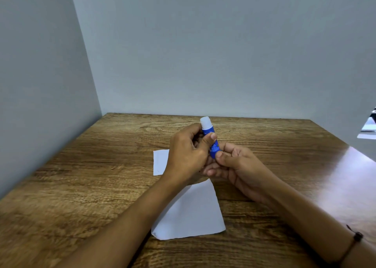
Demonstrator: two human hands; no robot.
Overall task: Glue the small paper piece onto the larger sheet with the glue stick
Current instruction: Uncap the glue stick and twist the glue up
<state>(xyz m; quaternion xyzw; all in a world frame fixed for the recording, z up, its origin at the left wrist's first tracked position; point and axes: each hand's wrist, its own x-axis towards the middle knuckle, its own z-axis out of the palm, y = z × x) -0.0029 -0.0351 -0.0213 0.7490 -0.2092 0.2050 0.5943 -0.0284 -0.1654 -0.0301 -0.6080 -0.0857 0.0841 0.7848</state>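
We held the glue stick [210,139] above the sheet [193,212]: left hand [187,155] gripping its barrel, right hand [234,164] pinching its base. Light, rigid, smooth, we judged.

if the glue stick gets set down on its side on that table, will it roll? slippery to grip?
The glue stick is a smooth round tube, so it would probably roll on the flat wooden table. It looks rigid and light: the left hand and right hand hold it with fingertips. Its glossy body may be slightly slippery.

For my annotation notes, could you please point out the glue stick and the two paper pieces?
glue stick [212,143]: head view, blue barrel.
larger sheet [193,212]: head view, bare middle.
small paper piece [160,162]: head view, visible left part.
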